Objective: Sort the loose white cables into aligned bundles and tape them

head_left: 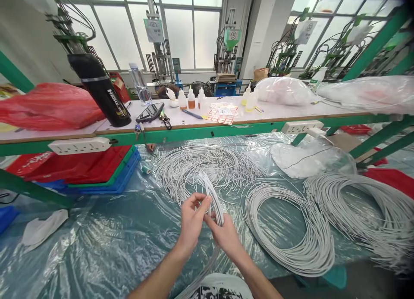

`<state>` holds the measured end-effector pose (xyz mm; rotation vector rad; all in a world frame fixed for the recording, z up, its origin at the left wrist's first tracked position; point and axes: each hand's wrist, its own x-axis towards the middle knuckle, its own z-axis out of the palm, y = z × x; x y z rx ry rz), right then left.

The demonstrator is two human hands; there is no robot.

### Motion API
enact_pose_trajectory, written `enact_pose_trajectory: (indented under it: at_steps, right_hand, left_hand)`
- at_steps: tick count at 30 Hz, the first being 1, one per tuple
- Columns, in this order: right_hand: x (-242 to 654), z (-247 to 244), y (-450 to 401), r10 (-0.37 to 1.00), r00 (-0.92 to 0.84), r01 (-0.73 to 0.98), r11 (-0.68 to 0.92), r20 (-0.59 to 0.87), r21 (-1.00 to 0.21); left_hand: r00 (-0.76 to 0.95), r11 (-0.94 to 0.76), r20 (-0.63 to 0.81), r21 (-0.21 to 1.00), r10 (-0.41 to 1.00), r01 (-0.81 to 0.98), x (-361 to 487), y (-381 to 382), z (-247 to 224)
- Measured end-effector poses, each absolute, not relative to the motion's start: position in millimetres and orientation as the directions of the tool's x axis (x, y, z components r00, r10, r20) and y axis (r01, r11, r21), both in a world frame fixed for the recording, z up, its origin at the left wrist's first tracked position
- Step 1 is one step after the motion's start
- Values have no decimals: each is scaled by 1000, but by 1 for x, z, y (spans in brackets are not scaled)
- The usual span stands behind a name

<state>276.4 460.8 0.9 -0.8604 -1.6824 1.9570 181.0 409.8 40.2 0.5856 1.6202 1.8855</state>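
A bundle of thin grey-white cables [214,195] stands up from my hands, its loose ends pointing away from me. My right hand [225,232] is wrapped round the bundle low down. Higher up, my left hand [193,215] pinches with thumb and fingertips at the bundle's left side; whether it has a single cable or several is too small to tell. The rest of the bundle trails down toward my lap. Just beyond my hands lies a wide, loose coil of similar cables [207,154] on the plastic-covered table [113,243].
Two more cable coils [291,256] lie at the right. A green-edged shelf [200,131] crosses above the table, carrying a black bottle [100,90], a phone [150,112], small dropper bottles [191,100] and plastic bags. Red and blue trays [97,165] are stacked at left, near a white cloth [45,228].
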Motion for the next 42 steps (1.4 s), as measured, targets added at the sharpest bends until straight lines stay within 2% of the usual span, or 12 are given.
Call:
enact_pose_trajectory:
  at_steps: [3, 6, 11, 16, 19, 23, 25, 28, 31, 35, 38, 42]
  right_hand:
    - [278, 1, 462, 655, -751, 44, -84, -89, -995]
    - [280, 5, 462, 599, -798, 11, -98, -68, -995]
    - [282, 11, 460, 565, -824, -7, -84, -42, -996]
    - [286, 3, 458, 597, -797, 179, 84, -95, -980]
    - [292, 10, 463, 482, -862, 280, 198, -156, -939]
    - [298, 28, 473, 498, -867, 190, 380, 27, -905]
    - [295, 28, 474, 461, -887, 127, 298, 26, -946]
    - [284, 15, 465, 419, -897, 94, -127, -139, -987]
    - [277, 4, 455, 554, -788, -30, -471, -269, -882]
    - [290, 10, 460, 676, -690, -218, -535, -259, -816]
    - [309, 21, 475, 708, -666, -294, -540, -236, -789]
    - [335, 34, 493, 707, -673, -344, -558, -216, -755]
  left_hand:
    - [-719, -149, -17, 975, 694, -167, 181, 408, 37]
    - [-560, -198, -15, 927, 828, -318, 179, 407, 38]
    - [-141, 110, -180, 909, 974, -401, 170, 412, 59]
    - [-154, 90, -216, 814, 964, -574, 169, 418, 69]
    - [-184, 79, -223, 814, 957, -575, 173, 418, 65]
    - [-210, 73, -240, 804, 948, -590, 177, 422, 64]
    - [-237, 48, -239, 793, 941, -608, 176, 428, 67]
    - [-219, 51, -233, 787, 948, -615, 171, 441, 70]
    - [-143, 44, -141, 845, 980, -533, 169, 448, 64]
    - [99, 35, -2, 941, 995, -336, 181, 435, 31]
    - [276, 132, -102, 987, 956, -90, 196, 411, -4]
    - [224, 242, -302, 935, 927, 260, 204, 378, -41]
